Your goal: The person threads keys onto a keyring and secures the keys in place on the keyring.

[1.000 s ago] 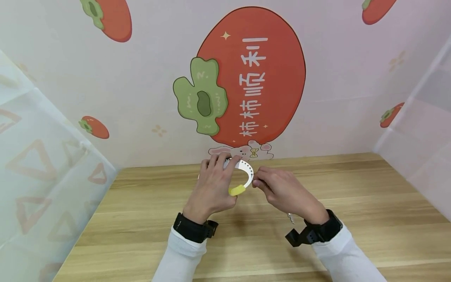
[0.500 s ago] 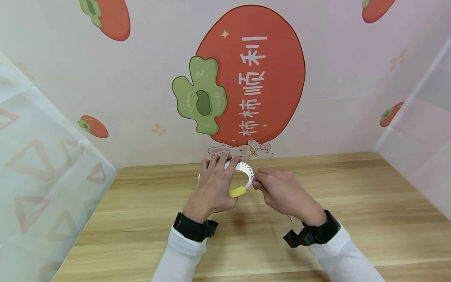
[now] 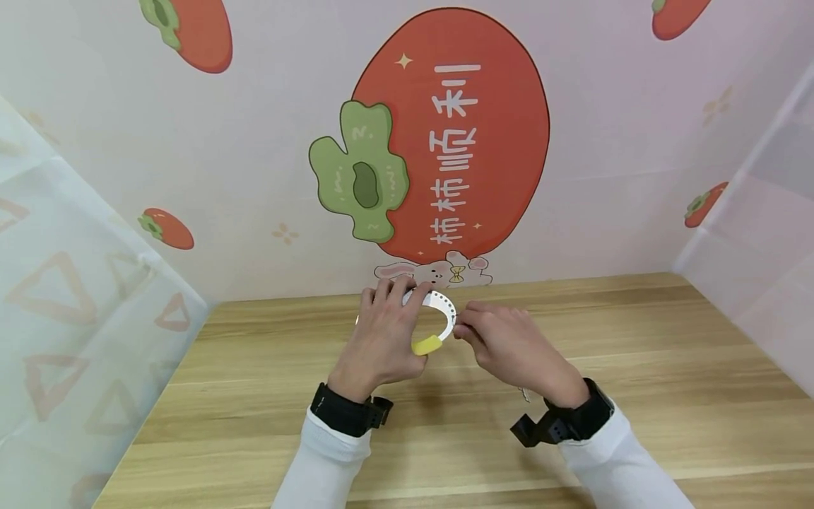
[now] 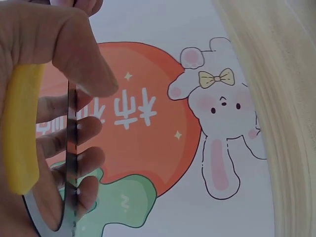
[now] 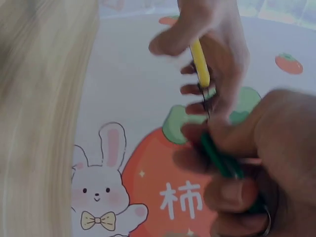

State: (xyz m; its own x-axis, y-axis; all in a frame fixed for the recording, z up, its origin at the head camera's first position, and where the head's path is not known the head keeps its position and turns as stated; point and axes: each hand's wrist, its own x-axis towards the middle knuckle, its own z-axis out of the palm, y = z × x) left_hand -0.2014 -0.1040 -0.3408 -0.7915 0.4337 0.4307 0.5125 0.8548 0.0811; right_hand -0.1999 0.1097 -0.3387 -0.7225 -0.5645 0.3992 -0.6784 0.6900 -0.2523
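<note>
My left hand (image 3: 381, 339) grips a flat, shiny metal ring (image 3: 449, 304) with a row of small holes. Its yellow sleeve (image 4: 22, 128) lies against the palm, and the fingers (image 4: 89, 131) reach round the metal band. The left hand covers much of the ring in the head view. At the ring's right edge, my right hand (image 3: 509, 346) pinches a narrow green clip-like piece (image 5: 219, 157), with a thin metal loop (image 5: 268, 222) at its lower end. A small silvery key-like piece (image 3: 524, 394) hangs below the right hand; whether it joins the clip is hidden.
Both hands are above a wood-grain table (image 3: 254, 424). A printed backdrop (image 3: 610, 141) with a large persimmon and a rabbit stands along its far edge. Side sheets (image 3: 83, 318) flank the table. Each wrist wears a black strap (image 3: 343, 410).
Both hands stay almost in place, with the ring and the right hand's pinch at its edge much as before. The head view has drifted very slightly.
</note>
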